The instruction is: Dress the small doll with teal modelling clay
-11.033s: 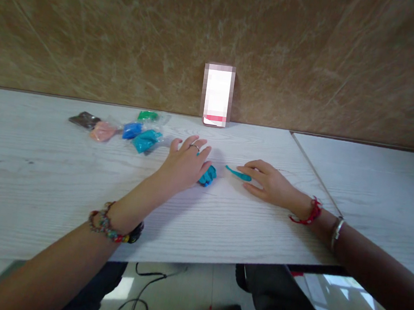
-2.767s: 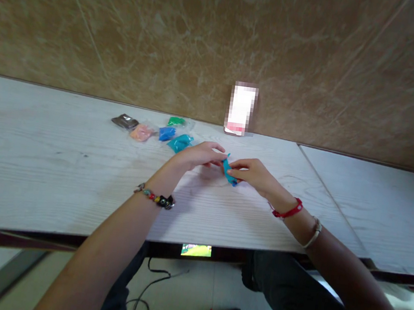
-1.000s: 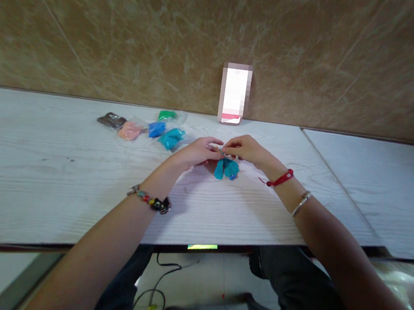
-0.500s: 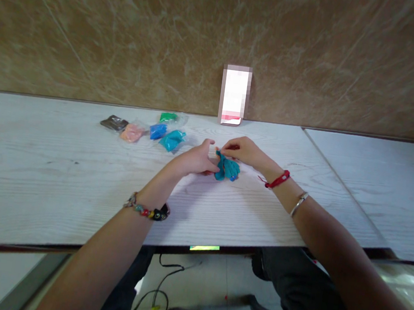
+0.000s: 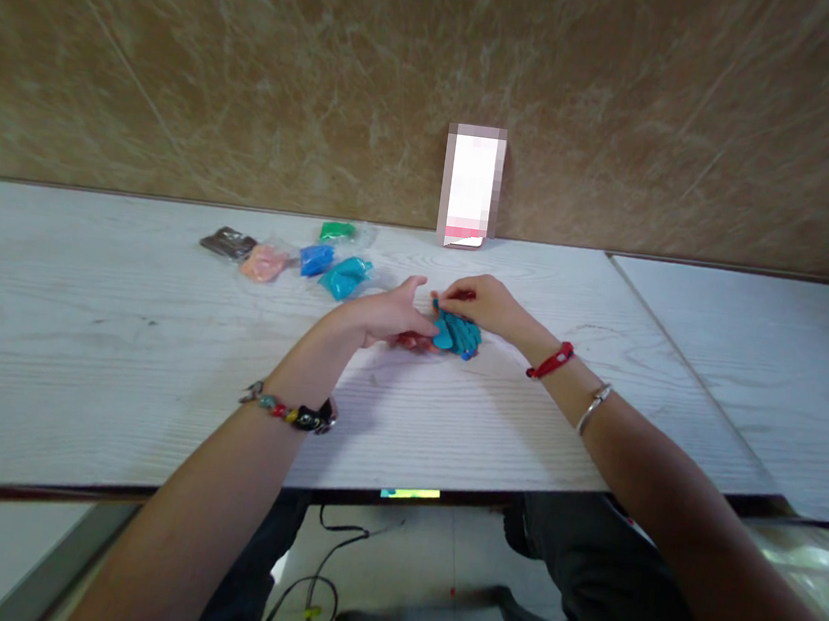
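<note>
A ridged, fan-like piece of teal modelling clay (image 5: pixel 463 335) is between my two hands, low over the table or on it; which one I cannot tell. A small blue bit shows at its lower edge. My left hand (image 5: pixel 399 316) grips its left side, one finger raised and the others partly hidden below. Fingertips of my right hand (image 5: pixel 480 300) pinch the narrow top end. Farther left lie clear bags of clay: teal (image 5: pixel 345 279), blue (image 5: pixel 316 260), green (image 5: pixel 337 232), pink (image 5: pixel 264 263) and dark brown (image 5: pixel 228 243).
A phone (image 5: pixel 470 186) with a bright, blurred screen leans upright against the marbled wall (image 5: pixel 264 60) behind the white wood-grain table (image 5: pixel 147 399). A seam crosses the tabletop at right. Below the front edge, a black cable (image 5: pixel 330 592) lies on the floor.
My left fingers have shifted slightly on the clay's left side, and a smooth, rounded teal part now shows beside them. My right hand keeps its pinch at the top.
</note>
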Action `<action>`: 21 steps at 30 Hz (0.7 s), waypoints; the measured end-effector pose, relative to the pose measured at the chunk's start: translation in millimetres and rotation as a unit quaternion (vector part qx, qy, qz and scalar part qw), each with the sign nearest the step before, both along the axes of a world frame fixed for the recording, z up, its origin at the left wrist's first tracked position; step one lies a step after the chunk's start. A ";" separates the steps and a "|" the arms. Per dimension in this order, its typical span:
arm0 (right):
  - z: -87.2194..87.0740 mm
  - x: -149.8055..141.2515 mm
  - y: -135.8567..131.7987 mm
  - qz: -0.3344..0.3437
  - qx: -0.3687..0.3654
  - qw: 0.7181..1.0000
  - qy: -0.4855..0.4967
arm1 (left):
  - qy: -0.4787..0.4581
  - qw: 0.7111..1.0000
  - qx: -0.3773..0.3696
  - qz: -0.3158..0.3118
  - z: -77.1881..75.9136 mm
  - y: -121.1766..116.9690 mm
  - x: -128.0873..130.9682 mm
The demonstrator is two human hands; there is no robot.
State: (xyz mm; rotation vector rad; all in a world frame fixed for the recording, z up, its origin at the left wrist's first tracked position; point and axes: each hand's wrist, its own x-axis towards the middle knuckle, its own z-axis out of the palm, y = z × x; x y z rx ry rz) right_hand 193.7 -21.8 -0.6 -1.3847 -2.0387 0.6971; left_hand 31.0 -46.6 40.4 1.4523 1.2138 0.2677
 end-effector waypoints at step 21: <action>-3.7 -1.1 -2.2 -0.022 0.015 0.999 -0.019 | 0.063 0.996 0.019 -0.053 -4.6 3.5 -0.9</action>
